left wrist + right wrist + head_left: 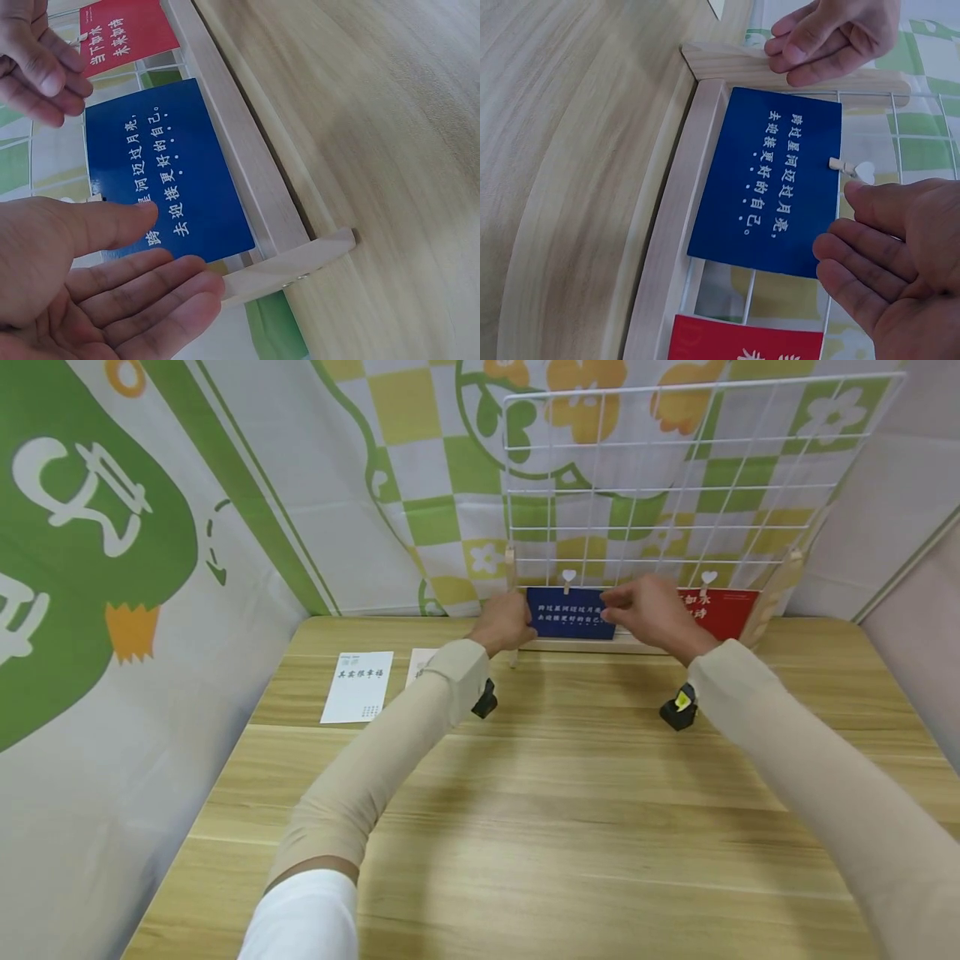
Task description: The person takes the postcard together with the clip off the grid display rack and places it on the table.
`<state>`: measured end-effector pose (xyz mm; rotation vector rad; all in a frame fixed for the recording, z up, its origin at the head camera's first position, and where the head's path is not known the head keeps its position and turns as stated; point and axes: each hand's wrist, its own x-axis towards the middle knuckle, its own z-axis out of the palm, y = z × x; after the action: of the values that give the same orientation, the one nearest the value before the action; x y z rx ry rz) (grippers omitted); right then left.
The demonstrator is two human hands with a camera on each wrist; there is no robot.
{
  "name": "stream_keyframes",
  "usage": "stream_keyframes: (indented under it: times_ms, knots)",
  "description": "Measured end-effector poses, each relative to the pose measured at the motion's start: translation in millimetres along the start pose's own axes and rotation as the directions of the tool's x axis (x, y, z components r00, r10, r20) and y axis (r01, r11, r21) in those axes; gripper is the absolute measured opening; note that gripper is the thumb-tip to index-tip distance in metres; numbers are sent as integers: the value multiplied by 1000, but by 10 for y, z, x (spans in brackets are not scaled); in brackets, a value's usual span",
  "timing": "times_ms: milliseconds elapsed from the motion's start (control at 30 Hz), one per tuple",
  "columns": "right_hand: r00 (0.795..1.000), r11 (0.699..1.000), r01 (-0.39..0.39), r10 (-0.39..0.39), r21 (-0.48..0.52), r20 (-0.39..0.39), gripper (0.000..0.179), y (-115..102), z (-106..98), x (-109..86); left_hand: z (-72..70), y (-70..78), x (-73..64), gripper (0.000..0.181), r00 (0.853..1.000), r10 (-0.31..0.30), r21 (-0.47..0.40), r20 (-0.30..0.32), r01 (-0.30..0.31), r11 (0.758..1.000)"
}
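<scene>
A blue card (562, 628) with white writing hangs on the white wire grid (660, 489), held at its top edge by a small wooden clip with a white heart (863, 172). At the card's left end is my left hand (504, 622), its fingers loosely extended; the thumb overlaps the card in the left wrist view. My right hand (654, 612) is by the card's other end, fingers slightly bent and fingertips right at its upper edge. Neither hand grips anything. To the right, partly behind my right hand, a red card (726, 614) hangs from another heart clip (708, 580).
The grid stands in a wooden base (247, 165) at the back of the wood-grain table (585, 827). A white card (357, 687) lies at the left; another pale card (417, 665) is partly hidden by my left sleeve. Patterned cloth (420, 452) hangs behind.
</scene>
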<state>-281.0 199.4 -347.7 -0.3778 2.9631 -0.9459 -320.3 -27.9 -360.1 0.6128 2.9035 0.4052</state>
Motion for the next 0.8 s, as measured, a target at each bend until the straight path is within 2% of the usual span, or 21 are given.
stream_keyframes:
  times_ms: [233, 300, 467, 667, 800]
  knots:
    - [999, 1000, 17, -17, -3, -48, 37, -77, 36, 71, 7, 51, 40, 56, 996, -90, -16, -28, 90, 996]
    - [997, 1000, 28, -29, -13, -67, 37, -98, 48, 88, 3, 75, 45, 49, 992, -117, -10, -34, 117, 993]
    - [989, 996, 55, -65, -72, -137, 34, -167, 91, 150, -16, 134, 41, 18, 982, -182, -12, -59, 182, 983]
    - [974, 989, 86, -109, -120, -201, 30, -220, 143, 218, -32, 212, 69, 13, 965, -234, -15, -115, 233, 972]
    - [969, 986, 78, -110, -150, -220, 30, -252, 180, 250, -35, 249, 85, 7, 955, -265, -65, -135, 258, 964]
